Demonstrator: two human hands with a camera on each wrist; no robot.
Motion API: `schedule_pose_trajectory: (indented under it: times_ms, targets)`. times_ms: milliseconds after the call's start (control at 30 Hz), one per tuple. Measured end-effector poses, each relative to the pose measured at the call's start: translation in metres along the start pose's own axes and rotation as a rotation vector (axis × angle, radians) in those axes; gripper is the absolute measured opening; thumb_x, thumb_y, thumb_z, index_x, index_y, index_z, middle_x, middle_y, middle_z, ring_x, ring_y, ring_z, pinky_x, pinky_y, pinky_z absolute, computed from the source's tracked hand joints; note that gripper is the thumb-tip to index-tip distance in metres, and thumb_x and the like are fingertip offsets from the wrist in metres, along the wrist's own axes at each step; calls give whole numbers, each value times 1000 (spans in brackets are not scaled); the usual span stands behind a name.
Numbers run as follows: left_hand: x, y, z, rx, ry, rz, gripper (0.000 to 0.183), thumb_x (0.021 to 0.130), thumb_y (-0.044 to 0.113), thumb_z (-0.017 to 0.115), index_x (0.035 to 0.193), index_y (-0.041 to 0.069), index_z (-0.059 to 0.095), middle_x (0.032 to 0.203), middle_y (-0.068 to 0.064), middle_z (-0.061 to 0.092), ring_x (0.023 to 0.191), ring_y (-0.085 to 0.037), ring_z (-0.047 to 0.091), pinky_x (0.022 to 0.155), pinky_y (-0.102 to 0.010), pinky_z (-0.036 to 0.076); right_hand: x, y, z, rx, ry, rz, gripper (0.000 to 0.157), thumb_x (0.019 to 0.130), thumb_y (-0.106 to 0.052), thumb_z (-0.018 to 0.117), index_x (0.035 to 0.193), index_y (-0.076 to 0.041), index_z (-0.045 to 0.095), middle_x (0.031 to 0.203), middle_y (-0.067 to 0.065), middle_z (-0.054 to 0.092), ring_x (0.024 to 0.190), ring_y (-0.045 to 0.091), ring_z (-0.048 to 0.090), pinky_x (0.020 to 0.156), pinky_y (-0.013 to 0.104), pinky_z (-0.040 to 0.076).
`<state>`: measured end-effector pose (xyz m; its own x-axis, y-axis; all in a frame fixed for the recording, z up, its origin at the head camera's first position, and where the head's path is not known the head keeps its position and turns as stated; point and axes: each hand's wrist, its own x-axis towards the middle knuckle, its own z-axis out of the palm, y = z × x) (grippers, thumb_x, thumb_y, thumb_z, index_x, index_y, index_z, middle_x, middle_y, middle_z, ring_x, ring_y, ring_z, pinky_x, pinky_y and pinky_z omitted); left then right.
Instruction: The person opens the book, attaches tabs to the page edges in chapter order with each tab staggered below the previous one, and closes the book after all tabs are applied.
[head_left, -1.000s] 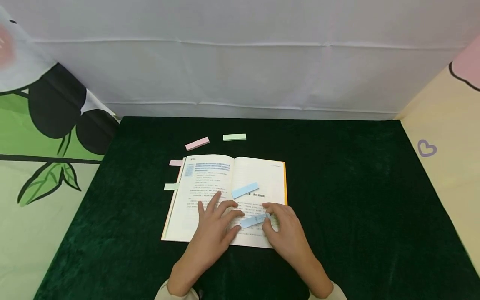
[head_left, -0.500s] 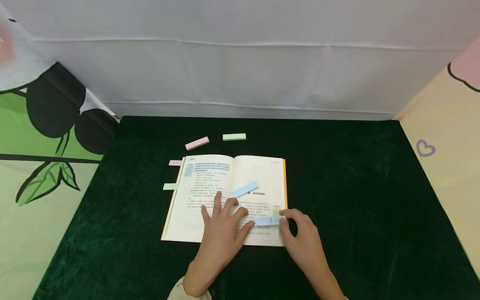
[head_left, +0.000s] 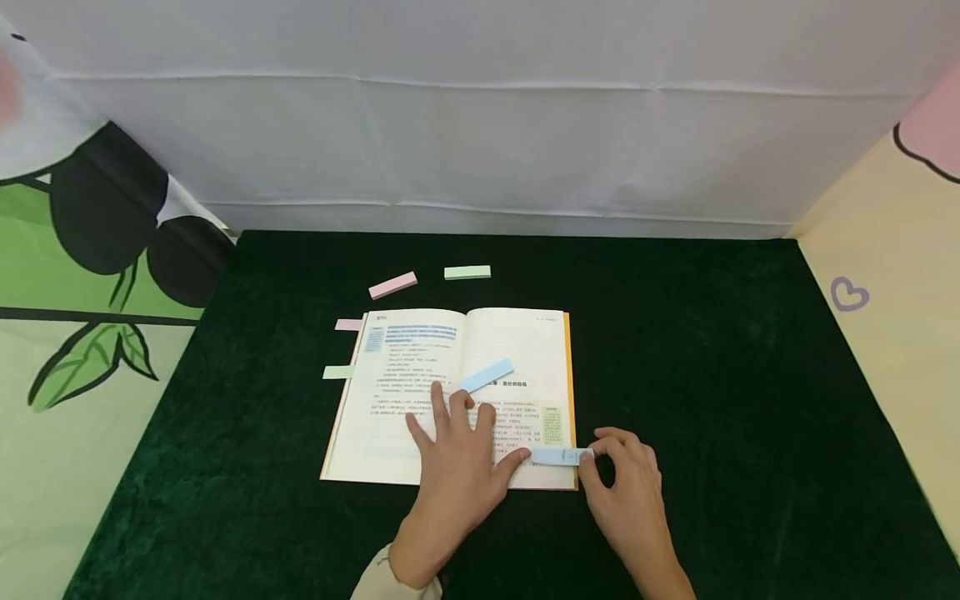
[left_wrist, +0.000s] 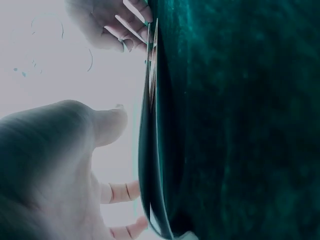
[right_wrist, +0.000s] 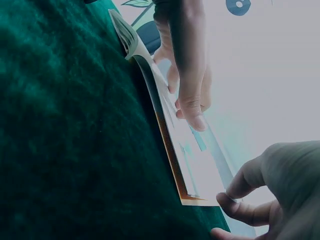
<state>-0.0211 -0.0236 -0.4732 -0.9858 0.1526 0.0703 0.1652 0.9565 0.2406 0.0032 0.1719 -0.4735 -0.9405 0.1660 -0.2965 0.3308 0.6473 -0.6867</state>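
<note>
An open book [head_left: 375,446] lies on the dark green cloth. My left hand [head_left: 459,467] rests on its pages with the fingers spread, the thumb at the left end of a light blue sticky strip [head_left: 551,456]. Between thumb and index finger, my right hand [head_left: 628,483] pinches the strip's right end, which sticks out past the right page's edge. A blue sticky-note pad [head_left: 489,375] lies on the right page above, its lower end close to the left fingertips. In the right wrist view the pinching fingers [right_wrist: 242,205] show beside the book's corner.
A pink sticky-note pad [head_left: 393,285] and a green one [head_left: 467,272] lie behind the book. From the left page edge stick out a pink tab [head_left: 348,325] and a green tab [head_left: 337,372]. A white curtain [head_left: 480,158] hangs at the back.
My right hand has moved right with the blue strip, from over the right page to beyond its edge. The strip now lies nearly level, and the left hand has followed to the right.
</note>
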Motion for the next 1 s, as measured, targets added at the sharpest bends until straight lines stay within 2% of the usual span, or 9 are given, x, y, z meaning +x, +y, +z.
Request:
schedule_pose_trajectory:
  times_ms: [67,333,467,733,867,1000]
  targets:
    - [0,2,1,10,-6,-6,78,80,63,81,130,5,65,138,-30,49,146,-65,30,99,-93,24,-1,1,0,-12,3,-1,17,102,-19,60,104,-6,71,149,14,52,136,39,37,118,63,23]
    - [0,8,7,40,38,-18,88,72,70,82,129,5,65,138,-33,48,146,-67,29,98,-94,24,0,5,4,-59,24,-5,17,101,-19,60,104,-6,70,147,16,49,130,39,38,114,60,26]
    - [1,11,8,57,37,-27,91,72,72,81,130,5,64,140,-35,47,146,-68,28,100,-93,24,1,6,4,-74,27,-4,17,101,-19,60,104,-5,70,147,16,47,129,39,38,114,60,27]
    - [3,16,10,76,50,-32,89,71,70,83,127,3,64,139,-38,46,144,-70,30,98,-94,25,1,6,3,-91,52,4,15,100,-16,61,104,-4,68,145,17,46,128,40,41,110,61,36]
    - [2,17,11,93,55,-32,90,70,73,82,126,5,65,140,-37,47,144,-70,29,98,-93,25,0,8,4,-89,57,15,12,99,-13,62,102,-2,67,145,19,44,127,39,41,103,58,42]
    - [2,18,12,89,56,-37,89,70,72,83,126,5,64,140,-37,47,145,-70,28,99,-94,24,0,9,4,-89,69,5,12,99,-12,61,101,-1,66,145,20,42,125,39,41,98,54,44]
